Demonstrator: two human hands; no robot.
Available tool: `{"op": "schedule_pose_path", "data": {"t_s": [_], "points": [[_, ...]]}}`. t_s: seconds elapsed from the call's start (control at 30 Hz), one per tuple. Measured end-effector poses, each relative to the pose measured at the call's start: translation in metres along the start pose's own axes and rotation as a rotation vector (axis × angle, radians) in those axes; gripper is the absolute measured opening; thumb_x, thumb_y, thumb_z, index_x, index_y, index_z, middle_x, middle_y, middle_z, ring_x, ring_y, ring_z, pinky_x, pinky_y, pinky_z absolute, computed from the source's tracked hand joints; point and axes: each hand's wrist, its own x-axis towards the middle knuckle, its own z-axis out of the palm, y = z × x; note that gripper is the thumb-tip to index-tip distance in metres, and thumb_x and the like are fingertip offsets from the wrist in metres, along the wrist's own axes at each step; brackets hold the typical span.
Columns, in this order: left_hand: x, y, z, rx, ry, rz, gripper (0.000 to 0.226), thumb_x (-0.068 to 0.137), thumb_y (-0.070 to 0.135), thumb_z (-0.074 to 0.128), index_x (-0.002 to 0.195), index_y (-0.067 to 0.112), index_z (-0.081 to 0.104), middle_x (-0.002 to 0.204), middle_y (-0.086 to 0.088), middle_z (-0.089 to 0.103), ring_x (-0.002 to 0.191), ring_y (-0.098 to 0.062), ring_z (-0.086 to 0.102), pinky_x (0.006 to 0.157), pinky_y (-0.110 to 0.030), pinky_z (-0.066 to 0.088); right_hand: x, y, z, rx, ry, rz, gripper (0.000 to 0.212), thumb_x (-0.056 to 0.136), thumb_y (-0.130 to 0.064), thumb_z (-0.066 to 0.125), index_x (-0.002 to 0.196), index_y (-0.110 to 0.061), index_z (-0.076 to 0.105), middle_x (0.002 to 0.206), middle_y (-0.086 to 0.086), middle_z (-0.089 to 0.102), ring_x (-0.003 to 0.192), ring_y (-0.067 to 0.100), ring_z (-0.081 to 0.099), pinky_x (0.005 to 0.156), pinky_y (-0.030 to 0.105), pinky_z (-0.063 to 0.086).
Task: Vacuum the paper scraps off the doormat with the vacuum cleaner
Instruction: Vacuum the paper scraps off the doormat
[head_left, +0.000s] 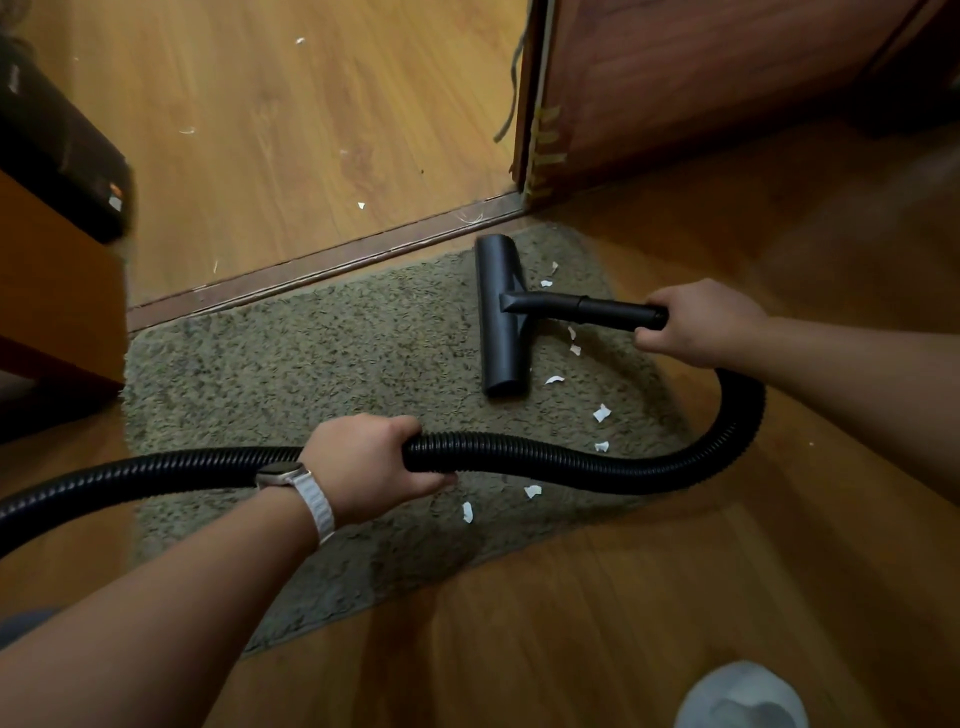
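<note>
Right grip (698, 325) clasps the black wand (587, 307), left grip (374, 462) the hose (571, 467). Paper scraps (601, 413) lie on the doormat (291, 374) between them.

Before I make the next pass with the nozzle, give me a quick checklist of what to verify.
1. The right hand grips the wand: ok.
2. The left hand holds the hose: ok.
3. The nozzle sits on the doormat: ok.
4. Hose free of kinks: ok, it only curves.
5. The paper scraps gone from the mat: not ok, several lie right of the nozzle.
6. Suction on: cannot tell.
</note>
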Motion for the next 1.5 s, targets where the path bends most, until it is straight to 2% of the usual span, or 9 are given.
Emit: {"op": "schedule_pose_path", "data": {"t_s": [0.2,0.47,0.7,0.9,1.17,1.3,1.5], "points": [[0.001,-0.005,0.002,-0.007,-0.03,0.001,0.057,0.073,0.087,0.047,0.074,0.029,0.045,0.063,0.011,0.053,0.067,-0.012,0.061,0.055,-0.026,0.043,0.018,-0.014,0.005,0.026,0.006,0.017,0.023,0.092,-0.046,0.059,0.101,-0.025,0.062,0.075,0.001,0.061,0.063,0.018,0.059,0.048,0.026,0.037],[0.0,-0.006,0.005,0.031,-0.049,0.031,0.059,0.075,0.085,0.047,0.082,0.027,0.052,0.062,0.012,0.047,0.065,-0.011,0.052,0.056,-0.026,0.035,0.015,-0.035,0.001,-0.013,-0.02,-0.104,0.017,0.092,-0.047,0.057,0.101,-0.032,0.06,0.074,-0.002,0.063,0.063,0.017,0.061,0.049,0.027,0.04],[0.003,-0.004,0.003,-0.021,-0.043,0.005,0.058,0.074,0.086,0.049,0.077,0.028,0.049,0.062,0.011,0.053,0.061,-0.011,0.053,0.054,-0.026,0.038,0.008,0.004,-0.005,0.044,0.088,0.081,0.026,0.094,-0.045,0.059,0.107,-0.023,0.063,0.077,0.003,0.062,0.065,0.021,0.061,0.053,0.031,0.046],[0.01,0.005,-0.003,-0.042,-0.017,-0.006,0.06,0.073,0.086,0.049,0.075,0.026,0.049,0.061,0.01,0.055,0.059,-0.011,0.055,0.052,-0.025,0.041,0.005,0.034,-0.008,0.123,0.053,0.178,0.033,0.096,-0.044,0.059,0.118,-0.019,0.062,0.08,0.007,0.064,0.064,0.023,0.061,0.049,0.028,0.041],[0.016,0.019,0.0,-0.033,-0.034,0.025,0.058,0.074,0.086,0.049,0.077,0.028,0.049,0.063,0.011,0.056,0.061,-0.009,0.056,0.056,-0.025,0.047,0.004,0.038,0.0,0.08,0.004,0.143,0.027,0.095,-0.044,0.058,0.108,-0.021,0.064,0.08,0.006,0.063,0.066,0.022,0.061,0.052,0.029,0.043],[0.017,0.019,0.001,-0.006,-0.03,0.038,0.056,0.074,0.085,0.05,0.077,0.028,0.049,0.064,0.012,0.053,0.062,-0.01,0.053,0.054,-0.026,0.041,0.002,0.033,0.003,0.087,-0.009,0.06,0.024,0.094,-0.043,0.059,0.105,-0.023,0.066,0.078,0.003,0.064,0.067,0.019,0.06,0.054,0.031,0.043],[0.017,0.017,0.004,-0.031,-0.038,0.04,0.057,0.074,0.086,0.048,0.077,0.029,0.05,0.062,0.012,0.052,0.056,-0.006,0.05,0.049,-0.024,0.036,0.004,0.042,-0.003,0.099,0.02,0.152,0.029,0.096,-0.044,0.056,0.111,-0.02,0.064,0.079,0.006,0.064,0.065,0.023,0.062,0.052,0.031,0.045]]}}
